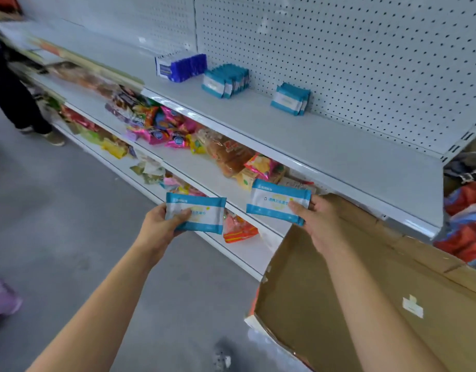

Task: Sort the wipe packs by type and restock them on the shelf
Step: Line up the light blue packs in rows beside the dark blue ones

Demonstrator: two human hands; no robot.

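My left hand (161, 224) grips a teal-and-white wipe pack (202, 216) by its left end, below the shelf front. My right hand (317, 218) holds a second teal-and-white wipe pack (274, 202) by its right end, just under the shelf lip. On the white upper shelf (339, 146) stand three groups upright against the pegboard: a row of dark blue packs (181, 67), a row of teal packs (226, 81), and a short stack of teal packs (291, 99) farther right.
An open cardboard box (365, 291) sits low at my right, its flap under my right forearm. Lower shelves (193, 167) hold snack bags and bread. A person (13, 98) stands at the far left of the aisle. Bundled goods (465, 224) lie past the shelf's right end.
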